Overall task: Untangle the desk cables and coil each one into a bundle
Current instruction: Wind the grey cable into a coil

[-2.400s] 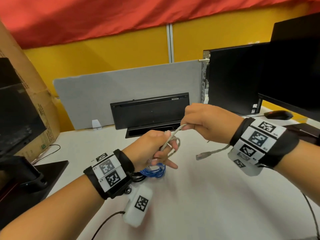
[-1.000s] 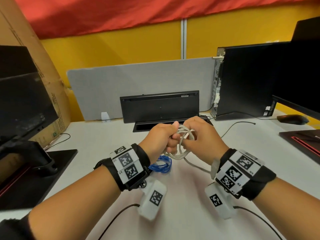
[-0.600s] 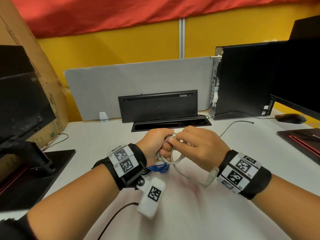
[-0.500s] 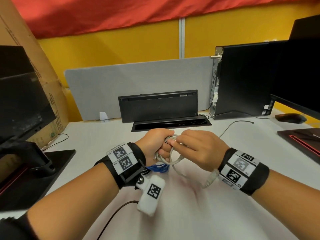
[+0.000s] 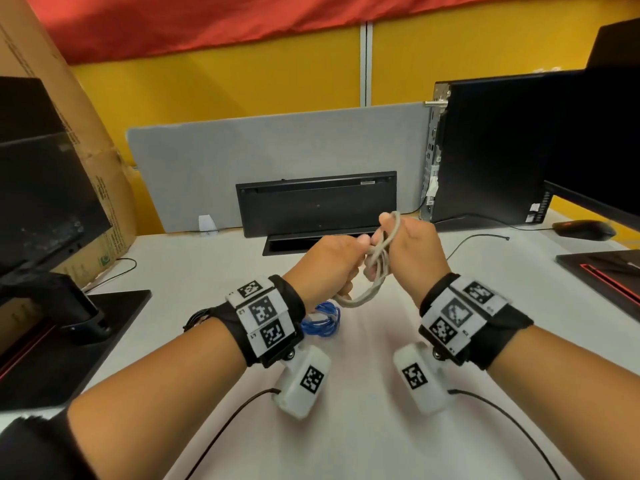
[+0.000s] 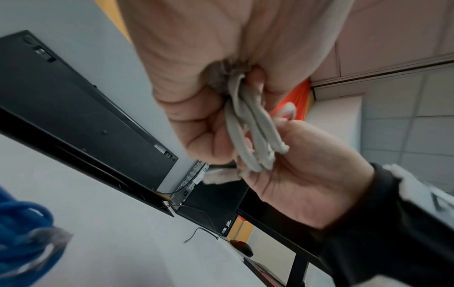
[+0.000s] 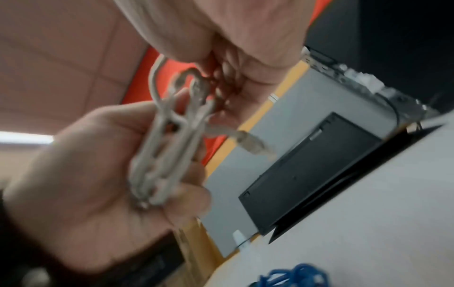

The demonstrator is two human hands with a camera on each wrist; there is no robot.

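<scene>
A grey network cable (image 5: 378, 268) is gathered into a small coil above the white desk (image 5: 363, 427), held between both hands. My left hand (image 5: 329, 261) grips the coil's loops from the left; in the left wrist view the grey cable (image 6: 253, 136) runs out of its curled fingers. My right hand (image 5: 410, 251) holds the coil from the right, with one strand looped over a raised finger. In the right wrist view the grey cable (image 7: 167, 145) shows a wrap around its middle, and its plug (image 7: 253, 145) sticks out free. A coiled blue cable (image 5: 322, 320) lies on the desk under my left wrist.
A black keyboard (image 5: 315, 202) leans on the grey partition (image 5: 277, 143) behind a cable slot (image 5: 294, 243). A PC tower (image 5: 502, 143), a mouse (image 5: 585, 230) and a thin black cable (image 5: 478, 237) are at the right. A monitor stand (image 5: 69, 306) and a cardboard box (image 5: 86, 133) are at the left.
The loose grey tail that trailed toward my right wrist is now taken up at the coil. Both hands rose, and my right hand turned from over the coil to its right side.
</scene>
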